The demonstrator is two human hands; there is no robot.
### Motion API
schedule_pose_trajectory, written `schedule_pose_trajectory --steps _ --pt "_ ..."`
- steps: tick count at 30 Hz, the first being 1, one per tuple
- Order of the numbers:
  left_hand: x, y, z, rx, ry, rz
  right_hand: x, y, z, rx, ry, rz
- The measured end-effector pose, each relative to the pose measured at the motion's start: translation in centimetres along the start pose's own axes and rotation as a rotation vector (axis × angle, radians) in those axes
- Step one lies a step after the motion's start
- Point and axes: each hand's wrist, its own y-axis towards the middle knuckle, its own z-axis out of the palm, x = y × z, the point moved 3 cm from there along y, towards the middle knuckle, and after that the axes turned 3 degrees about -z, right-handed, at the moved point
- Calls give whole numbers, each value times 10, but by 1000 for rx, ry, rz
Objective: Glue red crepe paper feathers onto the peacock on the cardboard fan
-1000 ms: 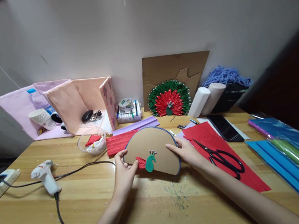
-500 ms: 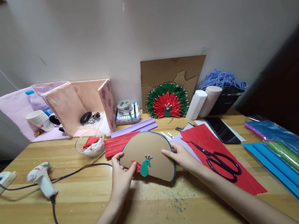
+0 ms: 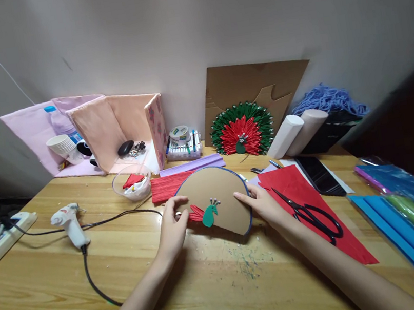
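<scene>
Glue gun [image 3: 70, 227] lay far left on the surface [image 3: 131, 275]. Left hand [image 3: 174, 225] gripped the left edge of the half-round cardboard [image 3: 219, 181], thumb at the outer ends of the red strips [image 3: 196, 213]; couldn't tell if pressing them. Strips ran sideways from the green peacock cutout [image 3: 209, 217], so the left hand was nearer to both. Cardboard sat between the hands, long axis crosswise, straight edge sloping down rightward. Right hand [image 3: 264, 203] pinched its right edge. Scissors [image 3: 309, 215] lay on red paper [image 3: 355, 244], right.
</scene>
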Motion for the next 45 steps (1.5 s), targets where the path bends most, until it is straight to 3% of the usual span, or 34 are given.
schedule_pose_trajectory --steps 3,9,18,25,31,38,45 --pt "-7 2 -5 32 70 72 4 1 -3 16 7 13" --pt "-15 2 -8 -45 220 219 6 0 -5 17 -11 16" --pt "-4 4 -10 -145 -28 37 8 -1 -5 6 -4 11" --pt "5 4 3 19 -224 -64 7 -1 -5 -6 6 1" --pt "6 6 4 48 -306 -86 7 0 -6 -37 -20 -29" --pt "3 8 -3 -7 -231 -76 8 -2 -4 18 -26 -18" --pt "10 17 -10 60 -219 -108 9 0 -10 6 -52 -56"
